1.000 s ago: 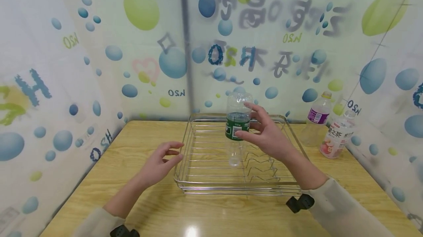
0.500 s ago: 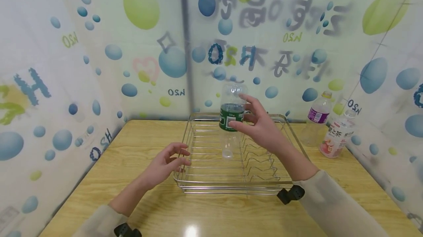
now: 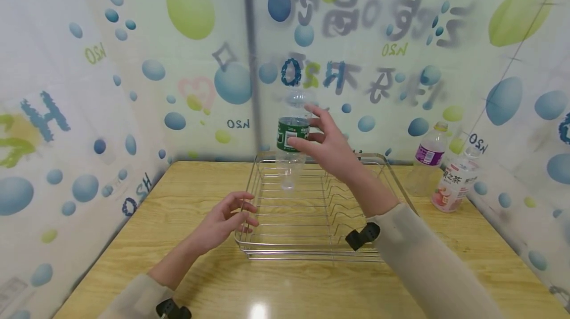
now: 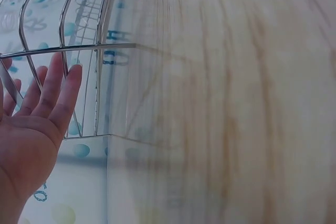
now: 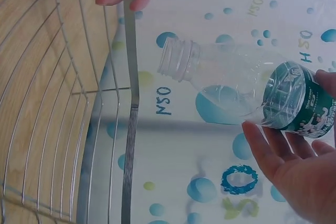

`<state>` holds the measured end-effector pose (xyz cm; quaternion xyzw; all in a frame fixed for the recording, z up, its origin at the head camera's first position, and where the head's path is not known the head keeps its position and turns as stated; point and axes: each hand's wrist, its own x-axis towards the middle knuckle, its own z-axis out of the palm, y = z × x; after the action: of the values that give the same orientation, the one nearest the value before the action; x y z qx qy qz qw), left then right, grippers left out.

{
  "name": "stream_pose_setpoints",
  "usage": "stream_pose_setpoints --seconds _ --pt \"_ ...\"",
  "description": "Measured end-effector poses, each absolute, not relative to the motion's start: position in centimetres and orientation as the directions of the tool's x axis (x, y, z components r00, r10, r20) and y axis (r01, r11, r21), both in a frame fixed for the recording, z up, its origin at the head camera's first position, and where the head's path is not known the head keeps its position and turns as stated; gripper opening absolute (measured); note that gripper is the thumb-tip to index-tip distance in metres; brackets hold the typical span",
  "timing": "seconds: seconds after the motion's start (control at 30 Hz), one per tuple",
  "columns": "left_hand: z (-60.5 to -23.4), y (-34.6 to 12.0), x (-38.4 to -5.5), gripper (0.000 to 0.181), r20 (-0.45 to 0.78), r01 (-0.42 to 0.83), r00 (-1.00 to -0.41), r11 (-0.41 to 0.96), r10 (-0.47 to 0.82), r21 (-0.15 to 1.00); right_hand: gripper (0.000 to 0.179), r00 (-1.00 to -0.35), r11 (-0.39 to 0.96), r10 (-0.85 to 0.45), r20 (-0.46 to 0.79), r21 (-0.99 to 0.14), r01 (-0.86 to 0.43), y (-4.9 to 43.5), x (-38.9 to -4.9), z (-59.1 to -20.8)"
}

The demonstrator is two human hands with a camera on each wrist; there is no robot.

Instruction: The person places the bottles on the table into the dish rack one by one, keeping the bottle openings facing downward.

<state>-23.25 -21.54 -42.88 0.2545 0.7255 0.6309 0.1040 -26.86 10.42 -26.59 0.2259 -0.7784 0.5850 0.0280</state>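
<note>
A clear plastic bottle (image 3: 293, 134) with a green label hangs upside down above the back of the wire dish rack (image 3: 285, 247). My right hand (image 3: 331, 148) holds it round the label, thumb on the near side and fingers on the far side. In the right wrist view the uncapped neck of the bottle (image 5: 231, 74) stands apart from the rack's rim. At the rack's left side is my left hand (image 3: 222, 222), its fingers relaxed and extended against the wire side. The left wrist view shows that hand (image 4: 37, 124) by the bars, palm visible.
Two more clear bottles stand right of the rack: one with a purple label (image 3: 429, 156) and yellow cap, one with a white and pink label (image 3: 451, 185). Wavy wire dividers (image 3: 352, 220) fill the rack's right part. A printed curtain (image 3: 200, 86) encloses the wooden table (image 3: 294, 289).
My right hand has lifted the green-labelled bottle and carried it left and away from me. My left hand has shifted slightly right onto the rack's left side.
</note>
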Motion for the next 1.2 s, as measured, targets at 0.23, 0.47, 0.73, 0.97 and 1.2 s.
stream_pose_setpoints --seconds 0.23,0.47,0.73,0.97,1.2 --pt "-42.8 -21.5 -23.2 0.045 0.182 0.245 -0.846 0.063 0.501 0.967 0.092 -0.904 0.19 -0.304 0.301 -0.911 -0.367 8.8 -29.2 -27.2" --pt "-42.6 -21.6 -23.1 0.045 0.174 0.234 -0.842 0.054 0.511 0.971 0.091 -0.927 0.114 -0.26 0.272 -0.944 -0.309 7.8 -31.7 -28.5" --pt "-42.7 -21.6 -23.2 0.044 0.164 0.228 -0.845 0.066 0.509 0.971 0.09 -0.944 0.083 -0.237 0.229 -0.964 -0.254 6.3 -34.4 -30.4" --pt "-42.5 -21.4 -23.2 0.044 0.16 0.222 -0.843 0.061 0.514 0.973 0.089 -0.959 0.05 -0.211 0.188 -0.978 -0.203 5.6 -35.5 -31.9" --pt "-42.6 -21.5 -23.2 0.045 0.165 0.22 -0.847 0.051 0.505 0.974 0.089 -0.968 0.079 -0.213 0.134 -0.985 -0.153 5.7 -35.8 -34.0"
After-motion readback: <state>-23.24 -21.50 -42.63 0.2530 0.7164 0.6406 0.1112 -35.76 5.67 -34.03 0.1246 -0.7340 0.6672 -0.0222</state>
